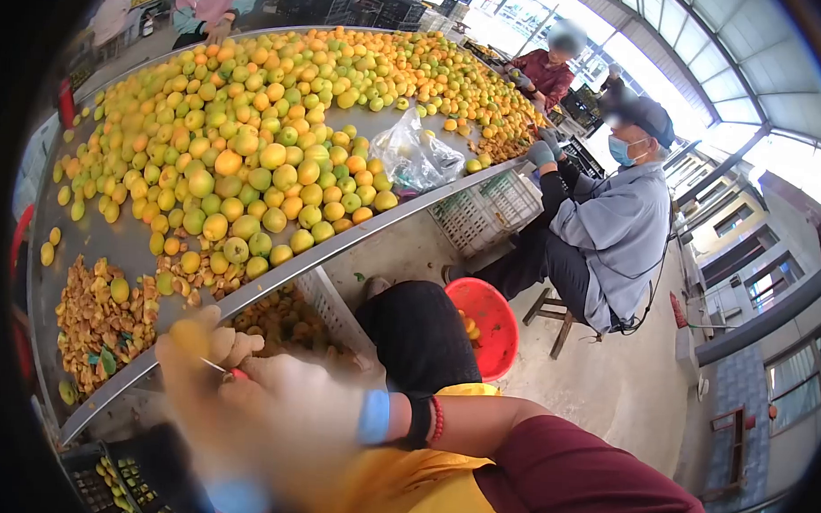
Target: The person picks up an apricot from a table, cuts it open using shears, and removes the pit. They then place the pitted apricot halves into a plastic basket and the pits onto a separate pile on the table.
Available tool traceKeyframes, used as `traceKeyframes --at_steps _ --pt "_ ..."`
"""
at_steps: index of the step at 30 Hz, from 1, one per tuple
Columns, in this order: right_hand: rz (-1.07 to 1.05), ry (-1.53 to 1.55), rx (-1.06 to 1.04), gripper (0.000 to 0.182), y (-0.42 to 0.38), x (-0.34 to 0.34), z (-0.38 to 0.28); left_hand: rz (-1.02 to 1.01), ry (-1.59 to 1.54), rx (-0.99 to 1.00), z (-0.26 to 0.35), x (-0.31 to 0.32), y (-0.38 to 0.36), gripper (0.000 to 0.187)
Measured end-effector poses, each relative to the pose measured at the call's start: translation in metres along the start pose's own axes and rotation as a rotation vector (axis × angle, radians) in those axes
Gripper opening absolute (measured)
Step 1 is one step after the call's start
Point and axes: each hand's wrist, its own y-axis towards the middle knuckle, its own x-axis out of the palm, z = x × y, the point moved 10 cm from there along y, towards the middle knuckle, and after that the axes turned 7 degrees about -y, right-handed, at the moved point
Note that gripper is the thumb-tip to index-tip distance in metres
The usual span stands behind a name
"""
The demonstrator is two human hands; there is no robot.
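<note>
Both my hands wear pale gloves and are close together over the metal edge of the table, partly smeared by motion. My left hand [181, 395] grips an orange-yellow citrus fruit [189, 338] near its fingertips. Closed round the red handle of a small knife [235, 373] is my right hand [288, 392]; the thin blade points left at the underside of the fruit. A blue cuff [374, 416] shows at the right wrist. Beyond the hands, a heap of brown-orange peel pieces [105, 323] lies on the table.
A large pile of green and orange citrus [251, 151] covers the metal table [339, 245]. A clear plastic bag [419, 153] lies on it. A red basin [494, 327] and white crate [489, 214] stand right of my knees. A masked person [611, 223] sits beyond.
</note>
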Motion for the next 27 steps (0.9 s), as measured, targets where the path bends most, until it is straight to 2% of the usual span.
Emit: traceKeyframes --at_steps 1,3,5,7,9,10,11,12,13,15,17,18,20,22,25,27 --pt "-0.043 -0.009 -0.072 0.047 0.006 0.005 -0.004 0.008 -0.002 -0.003 -0.001 -0.004 0.003 0.073" --pt "-0.096 -0.013 -0.030 0.046 0.006 0.011 -0.002 0.022 0.084 0.075 0.006 -0.012 0.008 0.072" --pt "0.011 -0.028 -0.040 0.045 0.006 0.003 -0.010 0.077 0.156 0.072 0.018 -0.025 0.010 0.068" --pt "-0.013 -0.017 -0.043 0.046 0.009 0.002 -0.011 0.081 0.344 0.155 0.035 -0.026 0.011 0.064" --pt "-0.031 -0.136 -0.006 0.045 0.009 0.008 -0.012 0.145 0.294 0.189 0.035 -0.027 0.008 0.062" --pt "-0.034 -0.130 0.006 0.045 0.009 0.015 -0.011 0.096 0.156 0.145 0.030 -0.021 0.009 0.066" --pt "0.101 -0.137 -0.058 0.044 0.010 0.011 -0.018 0.047 0.016 0.105 0.026 -0.017 0.011 0.069" --pt "0.051 -0.131 -0.081 0.044 0.017 0.013 -0.016 -0.019 -0.118 0.015 0.015 -0.014 0.016 0.070" --pt "0.002 -0.123 -0.103 0.044 0.024 0.015 -0.014 -0.015 -0.114 0.014 0.015 -0.014 0.016 0.070" --pt "0.039 -0.156 -0.146 0.044 0.028 0.016 -0.020 0.228 -0.064 -0.004 0.014 -0.031 0.015 0.069" --pt "0.047 -0.167 -0.139 0.045 0.027 0.012 -0.025 0.152 -0.058 0.026 0.015 -0.029 0.014 0.071" --pt "0.057 -0.183 -0.135 0.046 0.026 0.010 -0.029 0.142 0.254 0.122 0.026 -0.028 0.012 0.073" --pt "0.058 -0.213 -0.136 0.046 0.023 0.012 -0.022 0.128 0.567 0.223 0.034 -0.025 0.011 0.075" --pt "0.057 -0.242 -0.136 0.047 0.024 0.016 -0.010 0.190 -0.029 -0.079 0.000 -0.046 0.014 0.072" --pt "0.054 -0.394 -0.184 0.048 0.028 0.022 -0.009 0.179 -0.014 -0.103 0.003 -0.037 0.012 0.072" --pt "0.034 -0.412 -0.137 0.038 0.026 0.019 -0.011 0.234 -0.009 -0.061 0.008 -0.035 0.011 0.071"
